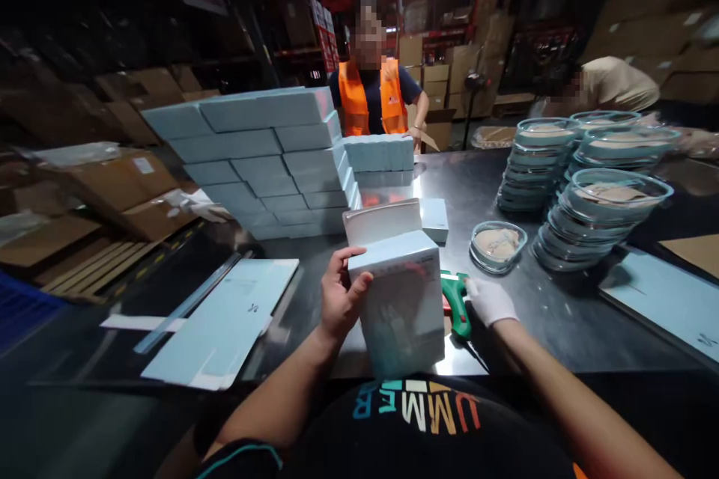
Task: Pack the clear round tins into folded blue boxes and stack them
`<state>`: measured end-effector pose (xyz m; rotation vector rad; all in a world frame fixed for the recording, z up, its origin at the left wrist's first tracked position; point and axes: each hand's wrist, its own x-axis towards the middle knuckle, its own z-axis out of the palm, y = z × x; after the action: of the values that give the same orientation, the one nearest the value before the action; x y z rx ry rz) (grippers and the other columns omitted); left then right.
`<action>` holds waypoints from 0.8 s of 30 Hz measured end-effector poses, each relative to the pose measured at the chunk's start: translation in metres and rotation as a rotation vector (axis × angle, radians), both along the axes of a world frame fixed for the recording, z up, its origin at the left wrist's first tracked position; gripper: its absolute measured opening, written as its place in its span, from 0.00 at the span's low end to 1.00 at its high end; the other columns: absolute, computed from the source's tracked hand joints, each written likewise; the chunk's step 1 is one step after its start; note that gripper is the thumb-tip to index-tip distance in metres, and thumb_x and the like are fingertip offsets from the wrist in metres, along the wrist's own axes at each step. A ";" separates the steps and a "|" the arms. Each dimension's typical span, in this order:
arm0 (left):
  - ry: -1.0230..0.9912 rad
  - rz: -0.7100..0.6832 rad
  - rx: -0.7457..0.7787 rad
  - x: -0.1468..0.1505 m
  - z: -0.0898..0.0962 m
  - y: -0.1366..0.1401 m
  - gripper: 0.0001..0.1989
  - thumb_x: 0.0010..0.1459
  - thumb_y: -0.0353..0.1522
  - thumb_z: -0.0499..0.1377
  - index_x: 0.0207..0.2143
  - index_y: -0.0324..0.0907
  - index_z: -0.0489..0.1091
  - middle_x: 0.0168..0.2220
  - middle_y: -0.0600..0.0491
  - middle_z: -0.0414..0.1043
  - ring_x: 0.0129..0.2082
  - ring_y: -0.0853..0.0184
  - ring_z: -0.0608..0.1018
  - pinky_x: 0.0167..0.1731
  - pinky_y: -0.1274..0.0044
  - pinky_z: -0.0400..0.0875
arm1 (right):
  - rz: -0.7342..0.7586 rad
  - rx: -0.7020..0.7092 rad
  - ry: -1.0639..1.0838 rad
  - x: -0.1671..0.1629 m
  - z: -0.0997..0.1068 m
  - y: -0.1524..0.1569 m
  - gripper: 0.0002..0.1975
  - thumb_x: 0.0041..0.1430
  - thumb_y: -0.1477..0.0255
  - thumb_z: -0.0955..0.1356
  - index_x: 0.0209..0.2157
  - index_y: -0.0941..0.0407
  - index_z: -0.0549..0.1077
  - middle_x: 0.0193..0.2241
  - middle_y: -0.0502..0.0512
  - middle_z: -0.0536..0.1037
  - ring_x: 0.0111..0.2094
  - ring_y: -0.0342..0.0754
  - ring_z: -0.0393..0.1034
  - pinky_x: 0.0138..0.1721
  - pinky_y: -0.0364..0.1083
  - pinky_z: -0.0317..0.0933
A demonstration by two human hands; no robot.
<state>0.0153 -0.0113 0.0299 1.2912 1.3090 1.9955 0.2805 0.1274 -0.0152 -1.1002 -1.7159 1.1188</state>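
Two hands busy — left hand [338, 298] grips box [400, 299], gloved right hand [488, 300] clasps tape dispenser [456, 301].

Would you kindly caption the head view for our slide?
Left hand grips a pale blue box; gloved right hand touches a green tape dispenser on the steel table.

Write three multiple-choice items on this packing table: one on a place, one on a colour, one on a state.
1. Where is the single glass bowl?
A. in front of the bowl stacks
B. on the flat cartons
C. on the box pile

2. What colour is the tool under the right hand?
A. yellow
B. green
C. black

3. How is the light blue box in the left hand?
A. flattened
B. sealed shut
C. top flap open

Answers: 1 A, it sits alone on the table before the stacks; 2 B, its handle is green; 3 C, its flap stands up.
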 end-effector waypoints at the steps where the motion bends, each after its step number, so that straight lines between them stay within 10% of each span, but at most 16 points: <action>1: 0.005 -0.004 -0.001 0.000 -0.001 0.000 0.34 0.53 0.58 0.73 0.49 0.42 0.75 0.35 0.53 0.77 0.30 0.66 0.76 0.32 0.77 0.71 | -0.009 -0.015 0.018 -0.001 0.004 0.000 0.24 0.59 0.47 0.74 0.22 0.50 0.71 0.16 0.52 0.69 0.25 0.55 0.75 0.32 0.53 0.73; 7: 0.231 0.062 0.029 0.004 -0.012 0.002 0.33 0.53 0.61 0.71 0.44 0.44 0.78 0.43 0.48 0.78 0.43 0.57 0.81 0.45 0.70 0.77 | 0.218 -0.002 0.260 -0.046 0.052 -0.022 0.32 0.64 0.47 0.68 0.61 0.52 0.73 0.53 0.60 0.83 0.55 0.59 0.78 0.60 0.59 0.73; 14: 0.252 0.027 0.279 -0.007 -0.021 0.008 0.26 0.56 0.45 0.76 0.50 0.48 0.71 0.54 0.49 0.78 0.57 0.55 0.82 0.60 0.61 0.76 | 0.379 0.187 0.239 -0.041 0.051 -0.031 0.37 0.47 0.58 0.82 0.58 0.54 0.77 0.61 0.63 0.78 0.61 0.62 0.74 0.64 0.61 0.69; 19: 0.425 -0.038 0.315 -0.028 -0.012 0.002 0.08 0.63 0.39 0.72 0.40 0.47 0.80 0.44 0.51 0.78 0.56 0.53 0.83 0.58 0.60 0.78 | 0.451 0.448 0.254 -0.034 0.032 -0.036 0.14 0.65 0.63 0.77 0.51 0.50 0.84 0.72 0.61 0.69 0.72 0.59 0.66 0.72 0.62 0.61; 24: 0.945 -0.117 0.209 -0.049 0.031 -0.017 0.08 0.62 0.34 0.73 0.42 0.47 0.79 0.55 0.45 0.81 0.60 0.49 0.82 0.57 0.57 0.79 | 0.509 0.652 0.292 -0.057 0.029 -0.045 0.15 0.72 0.61 0.73 0.55 0.52 0.82 0.68 0.65 0.74 0.67 0.56 0.71 0.68 0.58 0.67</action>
<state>-0.0340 -0.0279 0.0613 2.5177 1.3313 1.4739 0.2240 0.0820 0.0135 -0.0940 -1.9577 0.8410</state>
